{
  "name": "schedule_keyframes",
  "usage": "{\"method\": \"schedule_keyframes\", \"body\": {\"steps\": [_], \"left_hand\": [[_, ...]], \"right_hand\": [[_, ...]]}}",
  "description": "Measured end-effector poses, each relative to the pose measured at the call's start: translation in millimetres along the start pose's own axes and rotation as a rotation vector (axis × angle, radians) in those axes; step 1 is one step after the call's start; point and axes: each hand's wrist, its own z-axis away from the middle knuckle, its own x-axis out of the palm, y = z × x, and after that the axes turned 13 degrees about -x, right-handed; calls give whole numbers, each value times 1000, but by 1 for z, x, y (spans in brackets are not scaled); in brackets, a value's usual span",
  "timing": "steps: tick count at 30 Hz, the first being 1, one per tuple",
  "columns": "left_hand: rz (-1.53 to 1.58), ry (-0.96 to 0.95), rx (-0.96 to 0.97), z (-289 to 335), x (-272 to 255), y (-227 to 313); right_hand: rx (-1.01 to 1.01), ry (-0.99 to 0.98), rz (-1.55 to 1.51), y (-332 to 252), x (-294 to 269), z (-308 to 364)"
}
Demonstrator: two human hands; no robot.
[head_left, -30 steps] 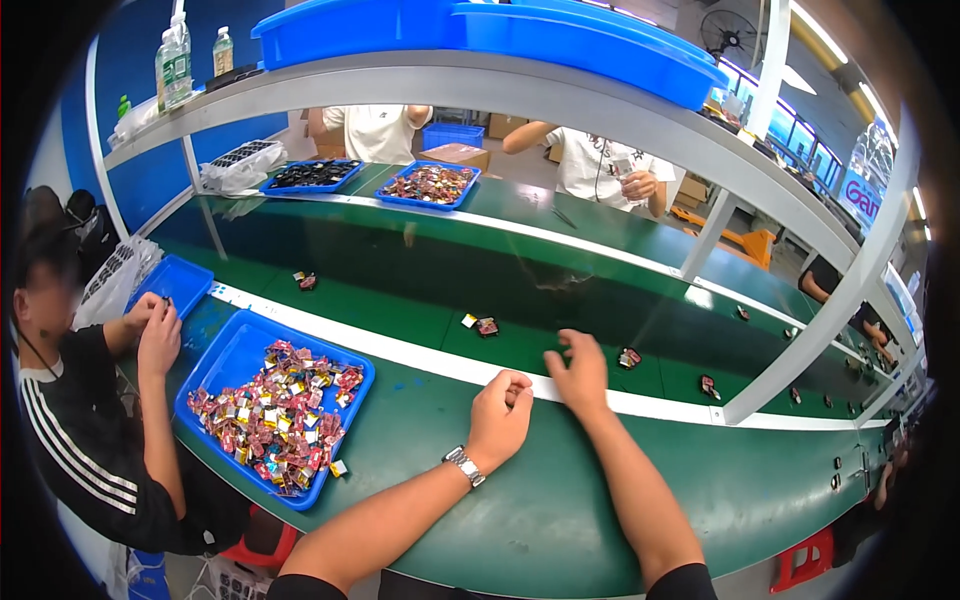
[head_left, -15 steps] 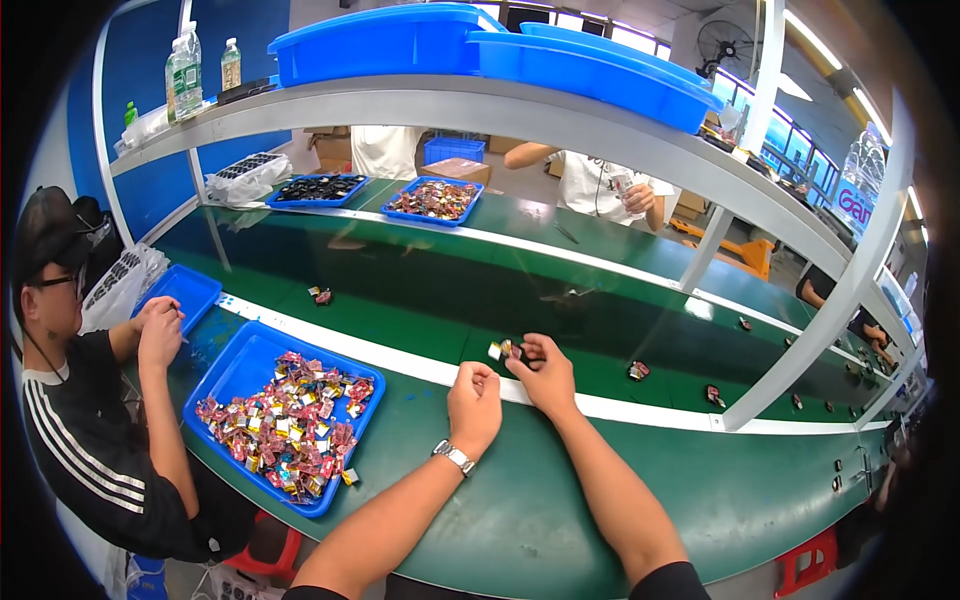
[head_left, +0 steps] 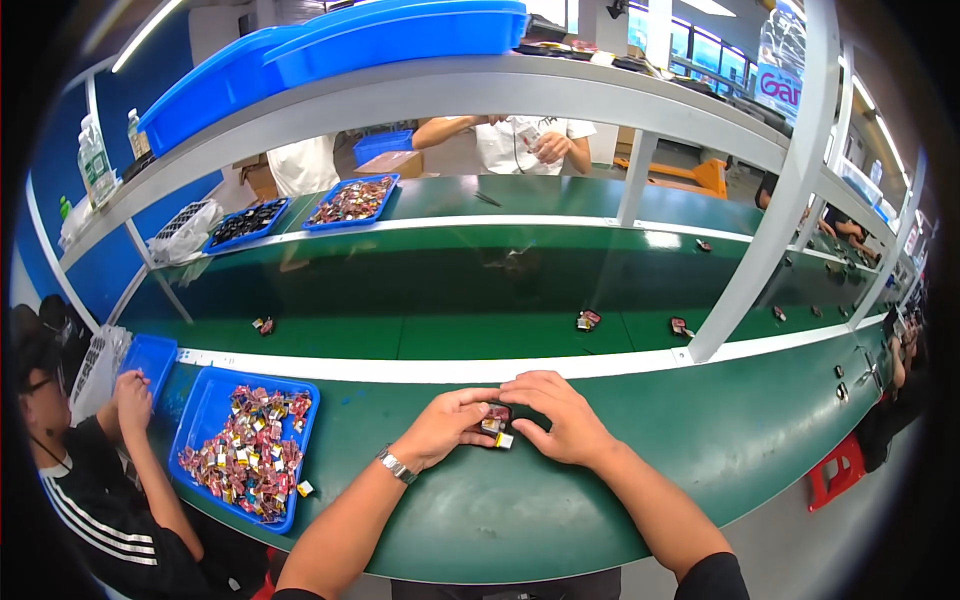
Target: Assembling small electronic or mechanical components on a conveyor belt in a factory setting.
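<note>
A small electronic assembly [head_left: 493, 421], with a red circuit board, dark casing and a silver-and-yellow end, is over the near green table. My left hand [head_left: 440, 430] is closed on its left side, thumb above and fingers below. My right hand [head_left: 562, 416] arches in from the right, its fingertips by the assembly's upper edge and the left fingertips. Its thumb is spread apart, beside the assembly's right side. To the left, a blue tray [head_left: 311, 410] contains many similar red and silver pieces [head_left: 250, 450].
Beyond a white rail [head_left: 430, 369], a green belt [head_left: 450, 330] carries scattered assemblies [head_left: 588, 320]. A shelf [head_left: 400, 100] with blue bins [head_left: 390, 40] spans overhead, its slanted post [head_left: 765, 210] at right. A co-worker [head_left: 90, 470] sits at left; another person [head_left: 520, 150] works opposite.
Both hands have come back from the rail to the near table with the assembly. It is now gripped by my left hand. The view has swung to the right.
</note>
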Motion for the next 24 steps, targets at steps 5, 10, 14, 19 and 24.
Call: {"method": "schedule_keyframes", "body": {"steps": [5,10,14,19,24], "left_hand": [[221,23,92,0,7,-7],[288,14,145,-5,13,-12],[294,51,193,-5,15,-13],[252,97,192,-2,19,-10],[189,122,160,-1,20,-8]], "right_hand": [[-25,108,106,-6,9,0],[-82,123,326,-4,15,-2],[-105,98,365,-6,18,-7],[-65,56,203,-4,15,-6],[-81,39,142,3,10,-4]]}}
